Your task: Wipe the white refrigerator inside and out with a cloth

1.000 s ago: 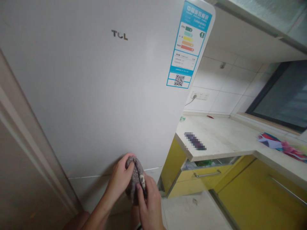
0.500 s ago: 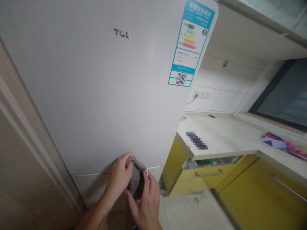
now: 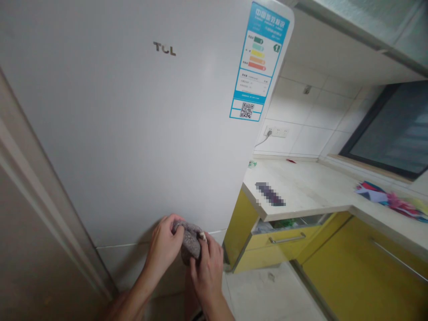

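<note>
Both my hands hold a bunched grey-brown cloth (image 3: 190, 243) low in front of a white fridge (image 3: 133, 133). My left hand (image 3: 165, 245) grips the cloth's left side with curled fingers. My right hand (image 3: 207, 272) closes over its right and lower part. The cloth sits just by the seam between the fridge's upper and lower doors. A blue energy label (image 3: 257, 62) is stuck to the upper door's right edge.
A pale worktop (image 3: 310, 191) on yellow cabinets runs right of the fridge, with a drawer (image 3: 284, 232) slightly pulled out. Coloured papers (image 3: 388, 198) lie by the dark window (image 3: 394, 133). A wall socket (image 3: 276, 131) has a plug in it. A beige door frame (image 3: 40, 200) stands at left.
My right hand has shifted over the cloth, folding and bunching it smaller against my left hand. The camera has swung slightly.
</note>
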Action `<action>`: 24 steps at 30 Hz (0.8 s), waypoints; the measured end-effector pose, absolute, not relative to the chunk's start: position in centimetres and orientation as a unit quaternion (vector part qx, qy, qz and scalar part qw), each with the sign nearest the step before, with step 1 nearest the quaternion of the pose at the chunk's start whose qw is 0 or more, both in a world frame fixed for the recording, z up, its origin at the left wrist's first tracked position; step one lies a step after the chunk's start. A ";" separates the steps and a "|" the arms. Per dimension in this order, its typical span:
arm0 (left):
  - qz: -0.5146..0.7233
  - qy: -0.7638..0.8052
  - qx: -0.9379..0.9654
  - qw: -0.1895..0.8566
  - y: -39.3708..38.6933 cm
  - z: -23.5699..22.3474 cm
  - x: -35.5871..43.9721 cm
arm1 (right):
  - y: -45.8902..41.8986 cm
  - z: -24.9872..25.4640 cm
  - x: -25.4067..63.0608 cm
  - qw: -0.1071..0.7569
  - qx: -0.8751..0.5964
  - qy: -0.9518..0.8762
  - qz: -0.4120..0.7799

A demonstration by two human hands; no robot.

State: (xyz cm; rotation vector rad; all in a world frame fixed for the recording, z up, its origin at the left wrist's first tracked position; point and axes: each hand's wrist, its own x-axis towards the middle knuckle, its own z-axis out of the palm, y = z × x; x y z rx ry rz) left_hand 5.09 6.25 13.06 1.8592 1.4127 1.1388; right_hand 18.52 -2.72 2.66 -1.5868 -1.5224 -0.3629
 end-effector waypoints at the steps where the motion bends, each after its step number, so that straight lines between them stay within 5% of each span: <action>1: 0.423 0.522 0.691 0.269 6.3 13.0 4.9 | -2.7 2.7 18.9 0.442 -0.635 -0.620 -0.132; 8: 0.466 0.514 0.690 0.208 6.3 13.2 4.2 | -3.8 6.6 21.5 0.407 -0.598 -0.685 0.086; 16: 0.460 0.462 0.660 0.373 6.7 13.4 4.2 | -4.1 10.1 23.4 0.303 -0.555 -0.763 0.134; 24: 0.336 0.467 0.790 0.214 5.9 14.7 2.3 | -3.5 10.2 24.4 0.325 -0.576 -0.733 0.158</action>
